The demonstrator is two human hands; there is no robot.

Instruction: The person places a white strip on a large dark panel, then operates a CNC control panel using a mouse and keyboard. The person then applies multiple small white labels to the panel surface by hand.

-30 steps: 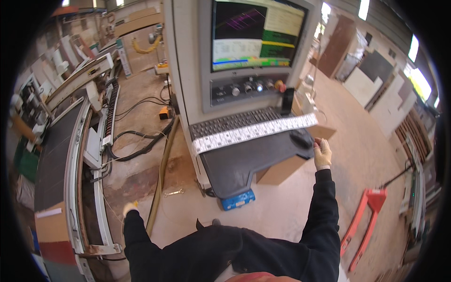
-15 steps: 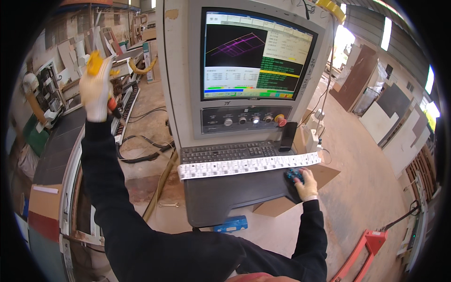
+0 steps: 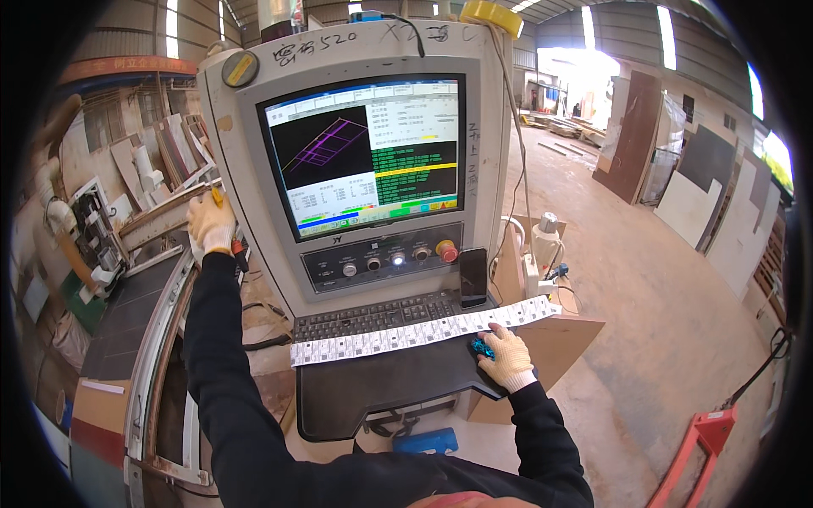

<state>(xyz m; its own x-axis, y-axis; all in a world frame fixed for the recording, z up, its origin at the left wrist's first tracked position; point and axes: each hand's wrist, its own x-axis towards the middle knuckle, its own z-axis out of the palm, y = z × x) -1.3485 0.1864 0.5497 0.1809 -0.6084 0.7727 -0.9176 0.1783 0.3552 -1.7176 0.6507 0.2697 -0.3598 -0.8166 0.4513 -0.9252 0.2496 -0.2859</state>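
Observation:
My right hand, in a pale knitted glove, rests over a black computer mouse with a blue pattern at the right end of the black keyboard shelf. To the left of the machine's control cabinet, my gloved left hand is raised with its fingers curled. A small yellow piece shows at those fingers; its kind is unclear. Something red and black is beside that wrist. A strip of printed white labels lies along the black keyboard. Above, the monitor shows purple lines.
A dark phone leans upright at the keyboard's right end. Above it sits a red stop button. Yellow tape lies on the cabinet top. A red pallet jack stands at right, boards lean behind, and machine rails run at left.
My view has tilted up and shifted, so the screen sits lower and further left. The left hand has come down toward the cabinet's side. My right hand stays on the mouse.

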